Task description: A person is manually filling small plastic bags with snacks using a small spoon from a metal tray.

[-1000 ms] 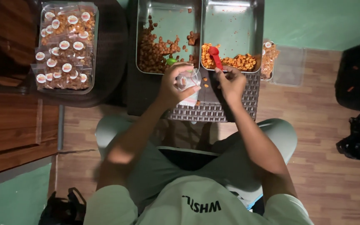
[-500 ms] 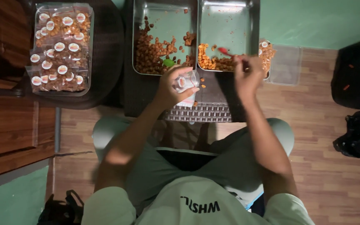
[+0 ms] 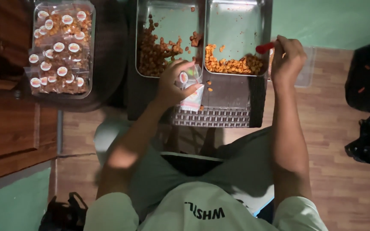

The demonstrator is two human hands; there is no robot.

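My right hand (image 3: pixel 287 60) has swung out from over the orange snacks to about two o'clock, past the right edge of the right-hand steel tray (image 3: pixel 236 25), fingers pinched on the red scoop (image 3: pixel 264 47), whose bowl now hangs at the tray's rim instead of digging in the orange snacks (image 3: pixel 233 65). My left hand (image 3: pixel 174 83) has barely moved: it grips the small clear pouch (image 3: pixel 192 87) on the counter (image 3: pixel 213 115) at twelve o'clock, just below the brown snacks (image 3: pixel 159 51) in the left tray. I judge this scoop is not going into the pouch yet
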